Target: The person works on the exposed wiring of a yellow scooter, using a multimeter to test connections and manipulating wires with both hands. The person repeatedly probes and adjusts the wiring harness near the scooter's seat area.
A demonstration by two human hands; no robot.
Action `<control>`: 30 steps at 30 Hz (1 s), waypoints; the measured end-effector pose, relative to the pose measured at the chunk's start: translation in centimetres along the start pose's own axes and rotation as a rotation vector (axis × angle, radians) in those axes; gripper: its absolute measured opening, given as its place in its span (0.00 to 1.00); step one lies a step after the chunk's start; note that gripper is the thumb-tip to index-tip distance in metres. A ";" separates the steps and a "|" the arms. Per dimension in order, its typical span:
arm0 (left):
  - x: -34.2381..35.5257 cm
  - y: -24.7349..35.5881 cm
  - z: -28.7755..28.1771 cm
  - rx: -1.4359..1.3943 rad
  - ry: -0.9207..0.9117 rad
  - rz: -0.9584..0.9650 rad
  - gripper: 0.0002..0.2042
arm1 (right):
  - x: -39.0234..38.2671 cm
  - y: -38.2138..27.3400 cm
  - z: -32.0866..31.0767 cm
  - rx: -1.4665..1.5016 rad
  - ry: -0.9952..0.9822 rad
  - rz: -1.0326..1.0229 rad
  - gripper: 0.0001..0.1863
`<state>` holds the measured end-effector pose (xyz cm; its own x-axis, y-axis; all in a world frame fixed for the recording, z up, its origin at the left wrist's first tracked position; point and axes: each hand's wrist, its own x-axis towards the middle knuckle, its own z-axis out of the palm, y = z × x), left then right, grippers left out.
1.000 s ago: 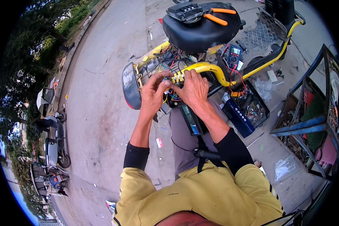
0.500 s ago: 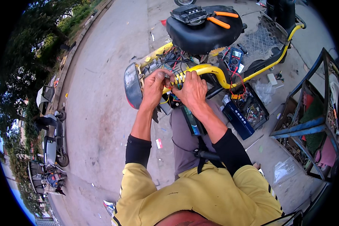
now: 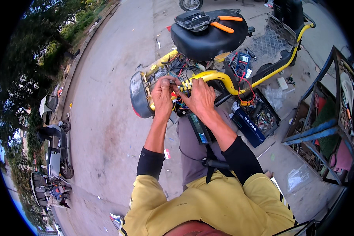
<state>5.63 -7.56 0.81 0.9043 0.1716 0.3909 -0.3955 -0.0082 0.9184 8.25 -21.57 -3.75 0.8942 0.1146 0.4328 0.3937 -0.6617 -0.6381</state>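
Both hands work close together over the open body of a yellow-framed scooter (image 3: 217, 74), where loose coloured wires (image 3: 181, 105) are bunched. My left hand (image 3: 162, 97) is closed, its thumb and fingers pinched on something small that I cannot make out. My right hand (image 3: 202, 96) is closed too, with fingertips at a small part banded yellow and white (image 3: 187, 85) between the hands. The fingers partly hide this part, so its kind is unclear. Behind it lies the scooter's black seat (image 3: 208, 37), bearing pliers with orange handles (image 3: 223, 28).
A multimeter (image 3: 243, 65) with red leads rests on the scooter's footboard. To the right are an open case of small parts (image 3: 269, 122), a dark blue box (image 3: 247, 128) and a blue-edged metal rack (image 3: 312, 135). Parked scooters (image 3: 59, 153) stand far left.
The view has shifted slightly, so the seat and pliers appear lower and further left. My hands stay together at the banded part, with only small finger movements.
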 end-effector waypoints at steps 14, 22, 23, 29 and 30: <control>0.7 1.9 0.8 0.089 -0.023 -0.157 0.13 | -0.1 0.2 0.2 0.002 0.016 -0.003 0.29; 0.2 2.2 2.1 0.463 -0.083 -0.005 0.13 | 0.1 0.5 -0.1 0.028 -0.007 -0.018 0.28; 0.2 2.4 2.0 0.514 -0.098 -0.005 0.14 | 0.0 0.4 -0.2 0.036 -0.016 -0.022 0.27; 0.7 4.1 1.7 0.754 -0.266 0.020 0.14 | -0.2 0.3 -0.3 0.057 -0.039 -0.008 0.27; 0.8 4.2 1.7 0.761 -0.297 0.044 0.14 | -0.2 0.4 -0.2 0.052 -0.035 -0.011 0.27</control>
<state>4.97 -9.11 5.12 0.9377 -0.1114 0.3290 -0.3104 -0.6937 0.6500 8.14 -22.04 -3.94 0.8961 0.1482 0.4184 0.4135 -0.6212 -0.6656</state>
